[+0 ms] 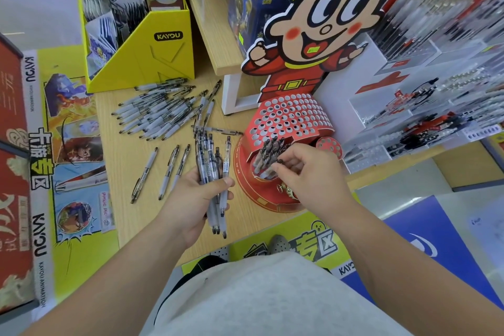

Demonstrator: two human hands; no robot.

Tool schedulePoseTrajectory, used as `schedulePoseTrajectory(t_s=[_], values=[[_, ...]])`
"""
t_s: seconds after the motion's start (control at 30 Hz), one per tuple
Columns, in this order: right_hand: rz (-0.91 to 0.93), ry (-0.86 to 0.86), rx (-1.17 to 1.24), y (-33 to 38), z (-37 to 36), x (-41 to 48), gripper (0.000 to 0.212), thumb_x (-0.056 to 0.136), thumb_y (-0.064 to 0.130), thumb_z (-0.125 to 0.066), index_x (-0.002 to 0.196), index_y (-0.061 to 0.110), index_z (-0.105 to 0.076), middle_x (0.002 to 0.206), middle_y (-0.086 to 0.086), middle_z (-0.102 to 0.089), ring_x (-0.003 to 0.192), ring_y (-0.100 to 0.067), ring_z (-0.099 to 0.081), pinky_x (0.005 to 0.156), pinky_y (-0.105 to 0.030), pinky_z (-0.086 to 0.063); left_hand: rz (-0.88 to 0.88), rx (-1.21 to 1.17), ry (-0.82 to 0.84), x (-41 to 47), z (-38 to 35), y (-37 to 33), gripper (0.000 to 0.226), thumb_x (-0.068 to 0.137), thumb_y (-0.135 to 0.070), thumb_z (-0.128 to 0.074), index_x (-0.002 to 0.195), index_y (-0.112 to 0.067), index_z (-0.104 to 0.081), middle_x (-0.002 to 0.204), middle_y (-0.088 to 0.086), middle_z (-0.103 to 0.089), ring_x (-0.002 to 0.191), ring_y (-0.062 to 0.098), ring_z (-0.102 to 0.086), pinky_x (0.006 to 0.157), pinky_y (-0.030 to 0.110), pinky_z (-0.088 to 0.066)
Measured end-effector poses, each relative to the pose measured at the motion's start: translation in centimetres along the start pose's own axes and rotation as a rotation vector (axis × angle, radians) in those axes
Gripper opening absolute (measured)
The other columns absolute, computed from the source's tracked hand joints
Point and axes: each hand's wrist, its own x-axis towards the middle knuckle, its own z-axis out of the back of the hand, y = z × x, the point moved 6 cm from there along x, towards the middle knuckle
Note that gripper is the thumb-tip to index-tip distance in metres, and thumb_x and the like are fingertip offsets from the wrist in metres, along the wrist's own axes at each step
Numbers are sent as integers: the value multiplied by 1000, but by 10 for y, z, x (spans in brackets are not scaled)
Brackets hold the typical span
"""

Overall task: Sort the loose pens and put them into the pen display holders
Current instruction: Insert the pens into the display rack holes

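Observation:
My left hand (pixel 194 200) grips a bundle of clear pens (pixel 212 163), their tips pointing toward me. My right hand (pixel 308 172) reaches into the red perforated pen display holder (pixel 289 117), fingers curled at the cluster of pens standing in it (pixel 268 153); whether it pinches one is hidden. A heap of loose pens (pixel 161 112) lies on the wooden table to the left. Three single pens (pixel 169 172) lie apart, near my left hand.
A yellow card box (pixel 152 54) stands behind the heap. A cartoon figure cutout (pixel 327 27) rises above the holder. Acrylic pen racks (pixel 425 106) fill the right. The wooden table (pixel 128 150) shows bare wood at left, with printed posters along its left edge.

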Motion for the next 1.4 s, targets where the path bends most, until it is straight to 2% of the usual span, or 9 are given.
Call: schedulePoseTrajectory(t_s=[0.23,0.4,0.53,0.8,0.9,1.0,1.13,1.27,1.4], values=[[40,43,-168,0,-9,5,12,79,25,-83,78,23,-71,74,14,-57,65,-5,-56,61,-23,-46,4,-12,8,-2,-4,-2,30,85,-8,-78,111,-11,-62,92,12,-72,71,20,-67,61,35,-56],[60,2,-267,2,-8,6,14,77,29,-85,79,21,-73,76,14,-45,66,-8,-50,57,-15,-32,5,-14,38,-7,-8,-4,30,85,-7,-77,111,-12,-62,93,11,-71,70,21,-65,61,35,-54],[57,19,-285,3,-10,8,15,78,28,-84,82,18,-74,80,10,-47,70,-12,-51,59,-24,-35,-2,-15,83,-12,-14,-10,28,84,-7,-77,108,-11,-64,94,12,-70,68,21,-65,59,34,-55],[55,48,-311,5,-12,10,18,82,36,-80,89,20,-75,83,7,-51,77,-17,-56,64,-27,-39,8,-4,195,-24,-34,-22,40,71,-14,-86,102,-7,-62,89,17,-66,61,21,-62,51,31,-50],[7,-5,-96,5,2,9,13,86,39,-74,81,27,-72,74,12,-57,72,-8,-56,63,-26,-44,-7,36,241,-28,-44,-28,37,72,-15,-81,101,-4,-62,82,16,-67,58,21,-60,50,30,-48],[-181,-12,284,-3,17,7,22,94,40,-65,76,30,-72,72,14,-69,65,-1,-62,59,-12,-43,-7,81,285,-33,-58,-35,39,73,-15,-80,103,-1,-59,75,12,-69,55,20,-59,49,29,-47],[-408,106,786,-13,23,0,18,99,26,-61,92,21,-77,80,2,-72,64,-7,-61,52,-20,-42,16,133,363,-36,-84,-41,37,74,-14,-78,102,-2,-58,74,12,-71,53,20,-59,48,29,-46],[-424,155,942,-29,38,-1,16,97,17,-63,100,13,-78,80,1,-68,66,-8,-59,55,-20,-42,38,140,388,-36,-110,-42,37,73,-13,-78,102,-3,-58,77,15,-71,54,21,-59,47,29,-46],[-406,189,984,-50,58,6,10,89,21,-70,90,15,-78,79,-4,-65,66,-10,-58,56,-22,-41,37,155,355,-29,-137,-44,40,72,-14,-79,106,-5,-59,86,19,-71,56,22,-59,48,28,-46]])
